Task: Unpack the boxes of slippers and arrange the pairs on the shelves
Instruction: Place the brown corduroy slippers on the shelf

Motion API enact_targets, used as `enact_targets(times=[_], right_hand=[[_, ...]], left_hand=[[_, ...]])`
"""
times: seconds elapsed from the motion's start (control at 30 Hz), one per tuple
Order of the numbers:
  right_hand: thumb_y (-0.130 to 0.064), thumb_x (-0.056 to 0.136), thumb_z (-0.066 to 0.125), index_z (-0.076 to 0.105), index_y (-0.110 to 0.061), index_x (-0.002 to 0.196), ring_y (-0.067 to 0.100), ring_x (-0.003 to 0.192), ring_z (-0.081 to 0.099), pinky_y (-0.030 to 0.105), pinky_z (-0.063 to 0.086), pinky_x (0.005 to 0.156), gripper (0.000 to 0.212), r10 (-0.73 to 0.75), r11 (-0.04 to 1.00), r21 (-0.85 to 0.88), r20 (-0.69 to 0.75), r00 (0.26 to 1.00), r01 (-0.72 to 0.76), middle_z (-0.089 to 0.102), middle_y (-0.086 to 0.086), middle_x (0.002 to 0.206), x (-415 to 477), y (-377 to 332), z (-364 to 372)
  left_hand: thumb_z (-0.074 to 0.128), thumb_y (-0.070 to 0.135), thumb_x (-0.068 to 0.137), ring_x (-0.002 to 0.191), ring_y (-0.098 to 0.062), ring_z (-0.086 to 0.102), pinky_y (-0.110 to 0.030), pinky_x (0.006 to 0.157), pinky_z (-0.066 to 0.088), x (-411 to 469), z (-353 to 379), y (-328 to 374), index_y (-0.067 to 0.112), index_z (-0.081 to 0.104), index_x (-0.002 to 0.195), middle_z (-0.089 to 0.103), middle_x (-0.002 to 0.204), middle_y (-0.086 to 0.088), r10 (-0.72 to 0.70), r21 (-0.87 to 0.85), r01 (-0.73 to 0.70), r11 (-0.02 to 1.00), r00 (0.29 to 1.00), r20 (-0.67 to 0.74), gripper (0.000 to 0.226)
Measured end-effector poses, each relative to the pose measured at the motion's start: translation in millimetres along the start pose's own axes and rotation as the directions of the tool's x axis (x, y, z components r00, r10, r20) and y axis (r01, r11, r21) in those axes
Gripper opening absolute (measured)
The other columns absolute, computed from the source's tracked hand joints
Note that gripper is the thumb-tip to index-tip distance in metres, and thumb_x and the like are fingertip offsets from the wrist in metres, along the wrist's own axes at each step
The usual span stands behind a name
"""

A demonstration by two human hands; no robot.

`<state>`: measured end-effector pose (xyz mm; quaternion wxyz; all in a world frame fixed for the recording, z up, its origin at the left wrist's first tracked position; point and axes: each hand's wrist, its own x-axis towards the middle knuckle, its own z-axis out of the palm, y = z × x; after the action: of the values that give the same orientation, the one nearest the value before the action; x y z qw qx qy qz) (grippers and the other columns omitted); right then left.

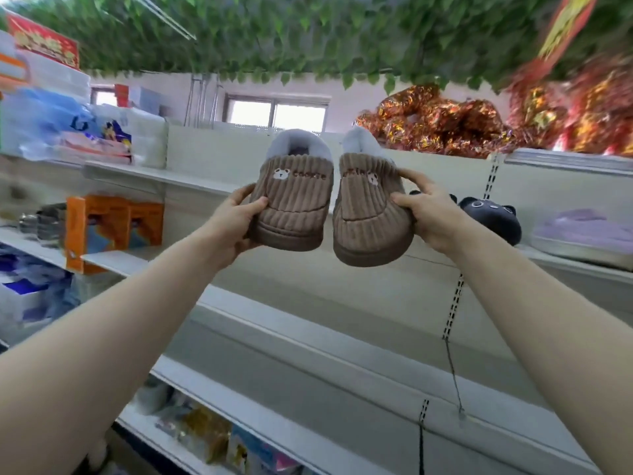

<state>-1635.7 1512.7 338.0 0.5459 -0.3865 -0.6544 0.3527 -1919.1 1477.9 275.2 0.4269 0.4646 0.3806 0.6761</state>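
Left hand (236,217) and right hand (428,214) each curl round one brown corduroy fleece-lined slipper (291,207), held aloft before white metal shelving (308,313); pair not yet placed (black cat-faced slippers (489,214) already shelved, right).

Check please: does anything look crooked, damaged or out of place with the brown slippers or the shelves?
The right slipper, in the right hand, sits lower and tilts more than the left slipper in the left hand. A thin cord dangles loose from the shelf upright. No damage shows.

White wall (342,96), bright daylit window (298,116), green leaf garlands (308,36) hanging overhead.
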Motion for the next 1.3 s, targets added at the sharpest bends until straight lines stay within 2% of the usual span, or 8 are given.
enact_targets(times=[0.2, 0.37, 0.5, 0.57, 0.63, 0.8, 1.17, 1.3], right_hand=[[-0.008, 0.100, 0.050, 0.033, -0.020, 0.147, 0.016, 0.074, 0.058, 0.033, 0.052, 0.054, 0.051, 0.186, 0.982, 0.049, -0.176, 0.967, -0.180, 0.058, 0.009, 0.113, 68.4, -4.6, 53.5], [-0.015, 0.101, 0.046, 0.048, -0.020, 0.131, 0.031, 0.095, 0.061, 0.036, 0.059, 0.052, 0.030, 0.201, 0.968, -0.088, -0.292, 0.935, -0.236, 0.052, 0.014, 0.122, 103.7, 8.1, 62.9], [-0.031, 0.102, 0.039, 0.059, -0.022, 0.131, 0.030, 0.125, 0.051, 0.039, 0.046, 0.101, 0.036, -0.084, 0.860, -0.491, -0.404, 0.911, -0.138, 0.056, 0.008, 0.135, 98.3, 15.3, 62.5], [-0.043, 0.103, 0.039, 0.061, -0.020, 0.130, 0.022, 0.126, 0.049, 0.031, 0.035, 0.103, 0.041, -0.252, 0.841, -0.541, -0.338, 0.907, 0.032, 0.058, 0.003, 0.134, 76.7, 14.3, 74.9], [-0.054, 0.097, 0.046, 0.058, -0.026, 0.132, 0.013, 0.120, 0.049, 0.028, 0.036, 0.100, 0.046, -0.432, 0.745, -0.626, -0.193, 0.881, 0.228, 0.057, -0.002, 0.130, 52.5, 20.7, 90.2], [-0.079, 0.078, 0.045, 0.050, -0.041, 0.135, 0.029, 0.132, 0.043, 0.044, 0.042, 0.106, 0.069, -0.508, 0.332, -0.921, 0.009, 0.862, 0.205, 0.037, 0.005, 0.148, 45.6, 58.0, 106.5], [-0.068, 0.089, 0.049, 0.038, -0.041, 0.147, 0.024, 0.150, 0.018, 0.044, 0.021, 0.120, 0.065, -0.171, 0.456, -0.879, 0.068, 0.983, 0.140, 0.017, 0.003, 0.164, 120.5, 64.2, 76.9], [-0.067, 0.089, 0.050, 0.032, -0.044, 0.148, 0.026, 0.150, 0.018, 0.041, 0.021, 0.121, 0.066, -0.144, 0.444, -0.889, 0.048, 0.988, 0.108, 0.015, 0.005, 0.164, 127.3, 68.8, 74.5]], left_hand=[[0.044, 0.021, 0.102, 0.076, -0.012, 0.057, -0.022, 0.051, 0.054, 83.9, -23.4, 12.4, 0.025, 0.054, 0.122, 0.061, 0.096, 0.001, -0.145, 0.019, 0.144, 0.989, 0.987, 0.075, 0.023], [0.043, 0.020, 0.102, 0.066, -0.011, 0.052, -0.022, 0.045, 0.054, 119.6, -25.4, 11.5, 0.023, 0.055, 0.105, 0.055, 0.081, 0.000, -0.254, 0.029, 0.252, 0.967, 0.963, 0.095, 0.013], [0.051, 0.021, 0.099, 0.083, -0.014, 0.057, -0.029, 0.058, 0.060, 135.8, -17.0, 14.2, 0.017, 0.056, 0.102, 0.056, 0.105, -0.005, -0.182, 0.017, 0.181, 0.983, 0.982, 0.054, 0.008], [0.065, 0.041, 0.086, 0.110, -0.018, 0.056, -0.035, 0.084, 0.057, 144.7, -14.7, 8.5, 0.014, 0.049, 0.129, 0.049, 0.134, -0.004, -0.046, 0.151, 0.040, 0.988, 0.998, 0.034, 0.053], [0.073, 0.061, 0.067, 0.121, -0.014, 0.051, -0.034, 0.102, 0.047, 143.4, -10.8, 0.0, 0.021, 0.040, 0.143, 0.045, 0.140, 0.001, 0.124, 0.345, -0.159, 0.925, 0.985, 0.123, 0.092], [0.058, 0.077, 0.070, 0.129, -0.032, 0.040, -0.042, 0.111, 0.034, 146.9, 6.6, -20.6, 0.038, 0.044, 0.136, 0.037, 0.137, -0.013, 0.289, 0.717, -0.329, 0.615, 0.940, 0.184, 0.078], [0.039, 0.032, 0.102, 0.124, -0.028, 0.048, -0.035, 0.102, 0.037, 210.7, -4.4, -28.5, 0.039, 0.053, 0.128, 0.050, 0.134, -0.007, 0.310, 0.699, -0.562, 0.444, 0.827, 0.468, 0.031], [0.047, 0.048, 0.095, 0.124, -0.028, 0.049, -0.034, 0.101, 0.036, 217.3, 1.5, -31.0, 0.042, 0.044, 0.135, 0.047, 0.136, -0.005, 0.285, 0.753, -0.563, 0.341, 0.825, 0.488, 0.040]])
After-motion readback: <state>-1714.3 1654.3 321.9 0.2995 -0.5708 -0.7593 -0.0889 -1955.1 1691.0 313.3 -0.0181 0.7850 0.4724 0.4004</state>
